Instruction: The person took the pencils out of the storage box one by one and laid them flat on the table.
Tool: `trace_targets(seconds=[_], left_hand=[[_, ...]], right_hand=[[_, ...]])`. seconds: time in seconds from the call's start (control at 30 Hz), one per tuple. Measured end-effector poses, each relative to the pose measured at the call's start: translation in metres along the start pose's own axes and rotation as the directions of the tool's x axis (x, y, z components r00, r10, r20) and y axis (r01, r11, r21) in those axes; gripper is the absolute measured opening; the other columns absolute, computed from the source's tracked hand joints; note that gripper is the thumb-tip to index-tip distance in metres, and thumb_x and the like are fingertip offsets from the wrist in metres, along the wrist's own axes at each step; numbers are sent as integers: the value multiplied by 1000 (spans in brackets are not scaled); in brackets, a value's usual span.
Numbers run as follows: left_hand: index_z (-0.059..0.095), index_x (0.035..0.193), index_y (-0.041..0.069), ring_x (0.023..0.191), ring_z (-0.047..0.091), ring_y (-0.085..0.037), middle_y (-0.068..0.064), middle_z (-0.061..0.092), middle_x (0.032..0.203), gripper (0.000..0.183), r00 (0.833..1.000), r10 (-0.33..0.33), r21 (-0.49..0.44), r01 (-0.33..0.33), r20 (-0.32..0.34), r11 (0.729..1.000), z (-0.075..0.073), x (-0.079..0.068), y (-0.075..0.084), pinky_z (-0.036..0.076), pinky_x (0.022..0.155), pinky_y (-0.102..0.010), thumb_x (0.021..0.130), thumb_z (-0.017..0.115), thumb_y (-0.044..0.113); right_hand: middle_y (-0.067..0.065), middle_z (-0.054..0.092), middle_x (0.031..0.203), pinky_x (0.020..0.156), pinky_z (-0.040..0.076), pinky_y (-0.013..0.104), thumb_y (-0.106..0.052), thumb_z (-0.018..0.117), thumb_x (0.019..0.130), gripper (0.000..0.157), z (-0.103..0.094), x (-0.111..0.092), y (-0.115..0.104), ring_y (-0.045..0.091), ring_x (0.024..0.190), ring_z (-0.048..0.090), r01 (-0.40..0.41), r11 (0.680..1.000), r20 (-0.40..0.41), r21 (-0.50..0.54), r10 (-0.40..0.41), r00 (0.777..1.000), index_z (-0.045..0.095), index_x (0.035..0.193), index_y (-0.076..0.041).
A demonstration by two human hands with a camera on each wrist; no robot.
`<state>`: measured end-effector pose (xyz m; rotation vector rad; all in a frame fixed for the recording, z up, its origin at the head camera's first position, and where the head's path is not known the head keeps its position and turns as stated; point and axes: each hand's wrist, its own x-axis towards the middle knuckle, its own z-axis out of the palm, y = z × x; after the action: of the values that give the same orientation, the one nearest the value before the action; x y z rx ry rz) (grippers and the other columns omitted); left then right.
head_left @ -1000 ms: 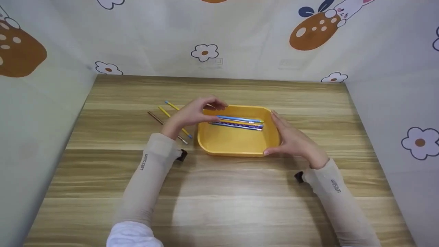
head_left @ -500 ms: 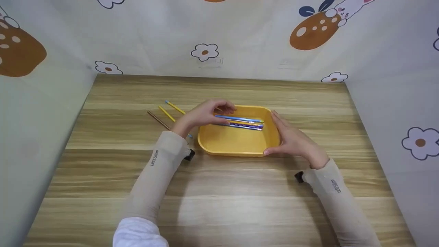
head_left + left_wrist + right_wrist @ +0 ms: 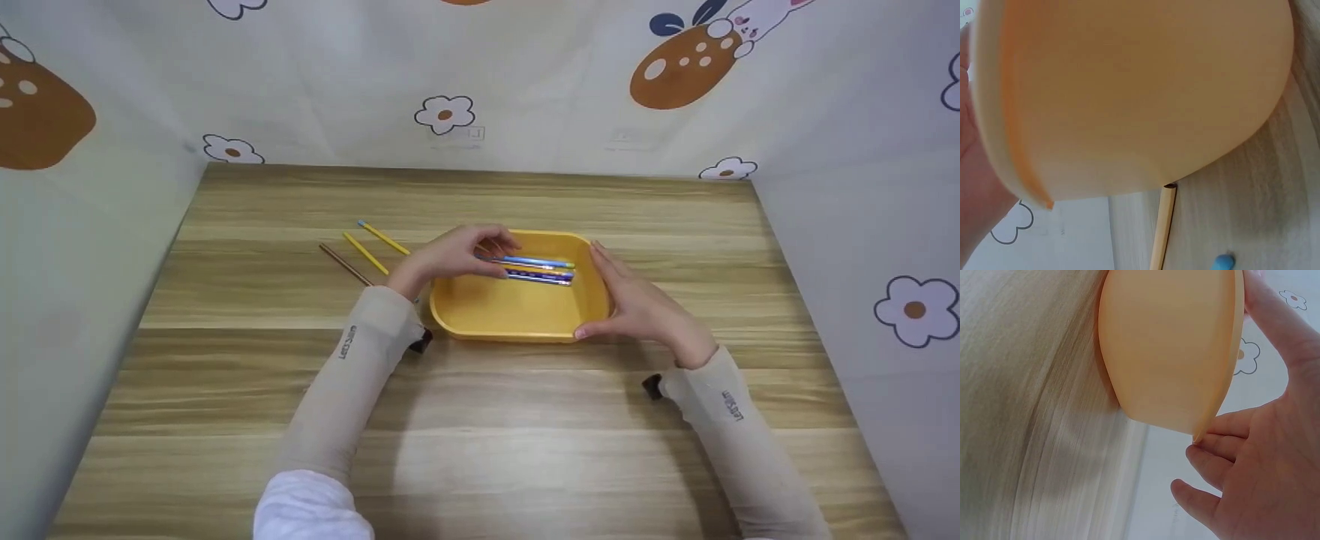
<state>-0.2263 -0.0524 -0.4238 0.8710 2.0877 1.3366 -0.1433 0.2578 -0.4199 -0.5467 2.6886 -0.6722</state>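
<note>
Pencils (image 3: 540,275) lie as a bundle inside the yellow bin (image 3: 510,311), just right of centre in the frame, along the bin's far half with their ends pointing right. In the last second my left hand (image 3: 459,252) has moved rightward from the bin's left end and come further over them, so it hides more of the bundle's left part. I judge that this puts my fingers at the middle of the bundle rather than its end. My left thumb and fingers stand apart and curved there; I cannot tell whether they pinch any pencil. My right hand (image 3: 641,311) has stayed put, gripping the bin's right end between thumb and fingers, and the bin has kept its place.

Left of the bin, on the table's upper left, lie a brown pencil (image 3: 345,264), a yellow pencil (image 3: 365,252) and a blue-ended pencil (image 3: 382,237), partly hidden by my arm. The wood-grain table (image 3: 487,435) is lit brightest at lower centre. Pale walls (image 3: 352,82) with flower and fruit prints rise behind and to both sides.
</note>
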Motion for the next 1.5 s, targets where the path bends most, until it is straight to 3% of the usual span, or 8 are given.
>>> trace_targets(seconds=[0.27, 0.5, 0.73, 1.3, 1.4, 1.5], left_hand=[[59, 129, 1, 118, 58, -37, -22, 61, 128, 44, 999, -49, 28, 49, 11, 998, 3, 4, -7, 49, 105, -42, 89, 73, 8], [62, 127, 3, 112, 61, -27, -15, 66, 122, 43, 994, -106, 185, 101, 18, 978, 8, 12, -12, 50, 103, -39, 87, 76, 12], [63, 124, 4, 107, 60, -24, -11, 67, 118, 40, 989, -144, 258, 135, 16, 957, 13, 16, -14, 50, 101, -38, 88, 76, 14], [69, 112, 10, 97, 58, -20, -6, 68, 106, 22, 992, -124, 468, 113, -7, 877, 22, 18, -17, 51, 93, -35, 90, 70, 4], [69, 111, 11, 97, 58, -19, -4, 68, 106, 22, 991, -131, 511, 115, -5, 852, 24, 19, -17, 51, 93, -34, 91, 69, 3], [69, 110, 12, 97, 57, -18, -3, 67, 106, 22, 990, -140, 583, 113, 2, 805, 26, 20, -16, 51, 93, -33, 91, 68, 2]], right_hand=[[10, 1, 169, 124, 20, 53, -53, 88, 67, 134, 0, 0, 0, 34, 155, 12, 22, 1000, -11, -1, -22, 1000, 3, 160, -8], [9, 0, 169, 123, 20, 54, -53, 87, 67, 134, 0, 1, -1, 35, 155, 11, 3, 1000, 2, -4, -3, 1000, 2, 161, -10], [8, -1, 169, 124, 18, 53, -54, 88, 66, 135, 0, 1, -2, 34, 156, 10, -3, 1000, 4, 2, 3, 1000, 1, 161, -11], [9, 2, 169, 123, 22, 52, -56, 87, 66, 134, -1, -1, -1, 32, 155, 14, 6, 1000, -13, 3, -6, 1000, 3, 161, -10], [9, 2, 169, 123, 21, 52, -56, 87, 66, 134, 0, -1, -1, 33, 155, 14, 4, 1000, -10, 5, -4, 1000, 3, 161, -11], [8, 1, 169, 124, 20, 52, -58, 86, 66, 135, 0, -1, -1, 33, 155, 13, 4, 1000, -7, 5, -4, 1000, 3, 161, -11]])
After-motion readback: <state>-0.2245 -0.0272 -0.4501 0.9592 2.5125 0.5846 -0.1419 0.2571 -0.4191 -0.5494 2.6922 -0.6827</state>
